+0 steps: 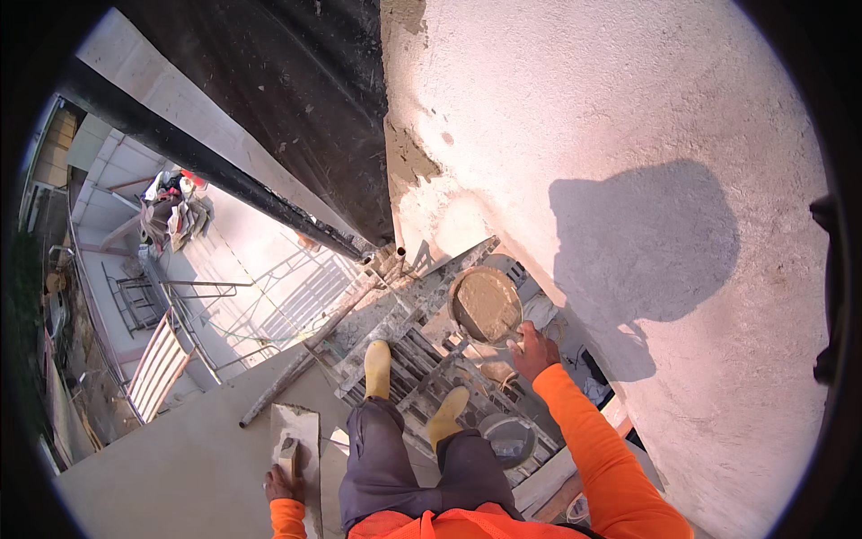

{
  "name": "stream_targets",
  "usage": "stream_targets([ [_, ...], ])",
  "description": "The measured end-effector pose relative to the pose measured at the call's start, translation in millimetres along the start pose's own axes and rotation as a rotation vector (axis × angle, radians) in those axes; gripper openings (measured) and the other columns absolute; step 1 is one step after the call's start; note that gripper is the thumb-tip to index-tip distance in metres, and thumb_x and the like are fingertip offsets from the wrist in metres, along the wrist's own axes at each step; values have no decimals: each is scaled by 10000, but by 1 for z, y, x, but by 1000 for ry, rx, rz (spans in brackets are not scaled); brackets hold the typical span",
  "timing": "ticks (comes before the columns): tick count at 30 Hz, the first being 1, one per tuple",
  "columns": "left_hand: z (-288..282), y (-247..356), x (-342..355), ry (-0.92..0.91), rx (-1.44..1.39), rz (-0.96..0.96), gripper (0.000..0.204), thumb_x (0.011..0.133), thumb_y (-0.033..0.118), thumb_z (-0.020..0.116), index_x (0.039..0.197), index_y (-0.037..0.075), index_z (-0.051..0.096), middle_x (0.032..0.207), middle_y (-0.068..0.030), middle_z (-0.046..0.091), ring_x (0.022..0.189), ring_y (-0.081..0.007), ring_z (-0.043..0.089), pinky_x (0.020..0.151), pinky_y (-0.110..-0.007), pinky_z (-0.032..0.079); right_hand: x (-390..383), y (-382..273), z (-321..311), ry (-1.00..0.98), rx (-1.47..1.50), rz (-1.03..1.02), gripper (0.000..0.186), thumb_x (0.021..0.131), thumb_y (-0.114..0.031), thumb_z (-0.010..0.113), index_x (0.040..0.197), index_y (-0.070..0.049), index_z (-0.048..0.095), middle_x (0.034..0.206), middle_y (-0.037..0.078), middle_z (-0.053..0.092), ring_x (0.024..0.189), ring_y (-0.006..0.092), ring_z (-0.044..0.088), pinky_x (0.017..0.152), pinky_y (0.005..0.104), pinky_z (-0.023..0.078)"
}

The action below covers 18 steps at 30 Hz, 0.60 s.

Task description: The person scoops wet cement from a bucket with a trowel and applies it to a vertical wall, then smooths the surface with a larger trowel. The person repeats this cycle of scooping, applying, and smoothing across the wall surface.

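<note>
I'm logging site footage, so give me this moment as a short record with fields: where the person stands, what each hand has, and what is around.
standing on: scaffold platform, yellow boots on its slats
left hand: closed on the handle of a plastering float held flat, low at the person's left
right hand: gripping the rim of a round pan of wet mortar
wall: pale rough plaster at right, the person's shadow on it
other: black sheeting at top, second empty pan by the right boot, ground far below at left
</note>
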<state>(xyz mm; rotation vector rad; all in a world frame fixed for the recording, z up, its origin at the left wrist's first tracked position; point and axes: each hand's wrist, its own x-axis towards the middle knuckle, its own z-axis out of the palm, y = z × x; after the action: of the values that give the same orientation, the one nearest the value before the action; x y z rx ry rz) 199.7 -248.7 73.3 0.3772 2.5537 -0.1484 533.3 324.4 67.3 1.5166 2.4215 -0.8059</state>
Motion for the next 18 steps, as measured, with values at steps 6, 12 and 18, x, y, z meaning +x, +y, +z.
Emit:
stream_targets([
  [6, -20, 5, 30, 123, -189, 46, 625, 740, 298, 814, 1239, 85, 502, 1202, -260, 576, 1056, -504, 614, 892, -565, 525, 10, -183, -169, -16, 188, -516, 360, 935, -273, 715, 1165, -29, 582, 1104, 191, 714, 965, 392, 702, 823, 475, 538],
  [12, -32, -10, 49, 131, -238, -14, 688, 738, 310, 825, 1285, 90, 473, 1238, -246, 566, 1073, -499, 618, 899, -557, 532, 92, -316, -309, -482, 622, -345, 279, 1009, -298, 672, 1130, -48, 637, 833, 26, 626, 699, 96, 557, 624, 278, 496],
  [18, -18, -35, 53, 122, -195, -100, 738, 731, 332, 835, 1324, 87, 470, 1270, -232, 566, 1110, -484, 616, 925, -550, 531, 91, -332, -417, 454, 594, -475, 183, 1044, -256, 623, 1058, -74, 605, 798, -27, 560, 654, 56, 522, 560, 228, 450],
])
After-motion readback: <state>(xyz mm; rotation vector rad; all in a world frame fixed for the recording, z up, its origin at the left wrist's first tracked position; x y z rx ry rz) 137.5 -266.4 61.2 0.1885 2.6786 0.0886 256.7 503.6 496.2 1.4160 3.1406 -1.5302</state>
